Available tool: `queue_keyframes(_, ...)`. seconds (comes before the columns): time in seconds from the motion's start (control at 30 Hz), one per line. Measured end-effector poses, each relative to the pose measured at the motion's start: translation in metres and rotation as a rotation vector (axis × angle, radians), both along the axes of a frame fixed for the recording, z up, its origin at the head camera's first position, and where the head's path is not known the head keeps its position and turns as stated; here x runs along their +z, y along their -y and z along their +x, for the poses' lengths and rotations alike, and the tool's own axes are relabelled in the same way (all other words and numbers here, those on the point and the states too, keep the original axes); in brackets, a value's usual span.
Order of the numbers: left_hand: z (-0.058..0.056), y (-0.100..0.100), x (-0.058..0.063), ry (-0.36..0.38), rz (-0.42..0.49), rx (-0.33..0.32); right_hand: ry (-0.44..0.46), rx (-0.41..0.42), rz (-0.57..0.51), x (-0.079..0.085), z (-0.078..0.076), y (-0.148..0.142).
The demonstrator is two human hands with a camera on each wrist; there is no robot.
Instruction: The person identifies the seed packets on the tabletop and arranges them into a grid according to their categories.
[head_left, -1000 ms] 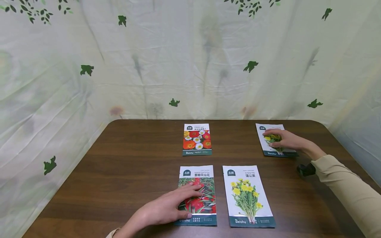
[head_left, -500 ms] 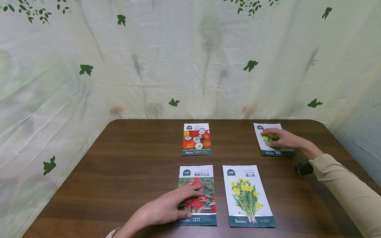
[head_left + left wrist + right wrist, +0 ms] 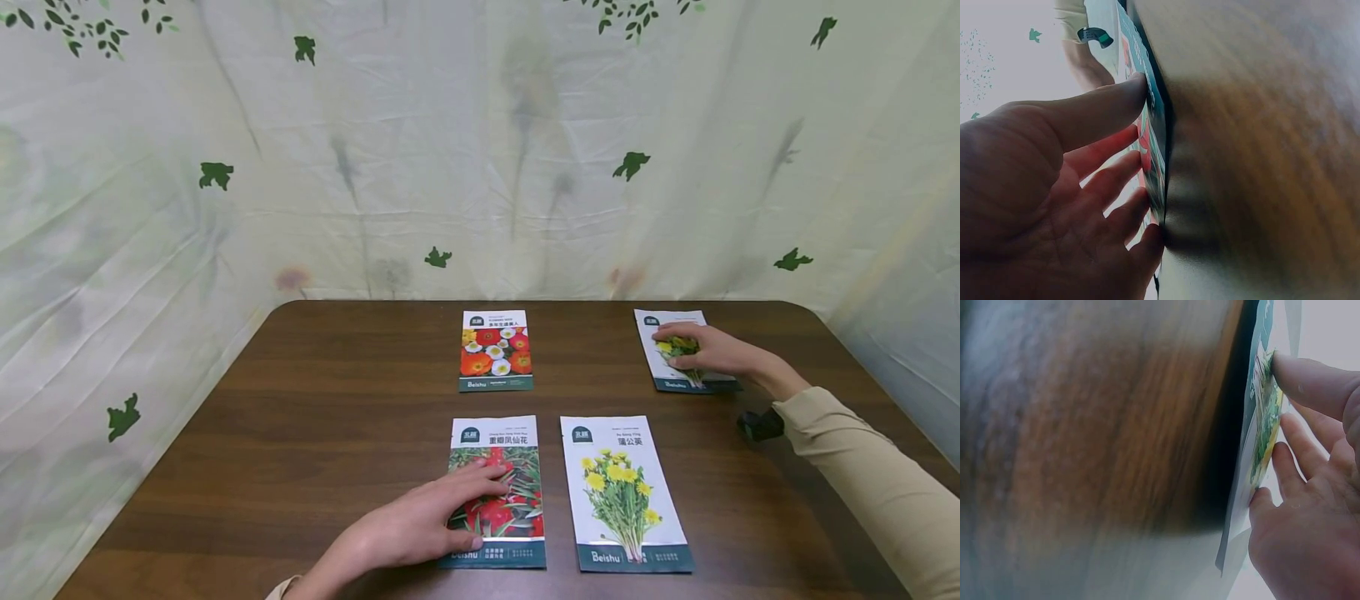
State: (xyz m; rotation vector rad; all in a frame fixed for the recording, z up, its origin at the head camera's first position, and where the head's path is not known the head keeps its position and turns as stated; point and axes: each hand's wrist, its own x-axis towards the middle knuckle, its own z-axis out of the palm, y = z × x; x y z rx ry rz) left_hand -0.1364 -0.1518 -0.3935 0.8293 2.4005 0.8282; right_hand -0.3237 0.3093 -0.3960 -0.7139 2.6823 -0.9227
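Note:
My left hand rests with spread fingers on a seed packet with red flowers, at the front middle of the table. In the left wrist view its fingertips and thumb touch the face of that packet. At the back right, my right hand lies on a seed packet with yellow flowers, covering part of its picture. The right wrist view shows thumb and fingertips touching the face of this packet, which lies flat on the table.
A second yellow-flower packet lies right of the red-flower one. Farther back is a packet with orange, red and white flowers. The brown wooden table meets a printed curtain behind it.
My right hand has slid a short way to the left, and the yellow-flower packet under it has moved along with it. My left hand has stayed on the red-flower packet.

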Motion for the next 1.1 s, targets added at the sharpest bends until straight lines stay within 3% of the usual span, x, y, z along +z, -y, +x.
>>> queue_keyframes(1.1,-0.001,0.0,-0.002,0.009,-0.003,0.011,-0.016,0.015,-0.002,-0.003,-0.003,0.011)
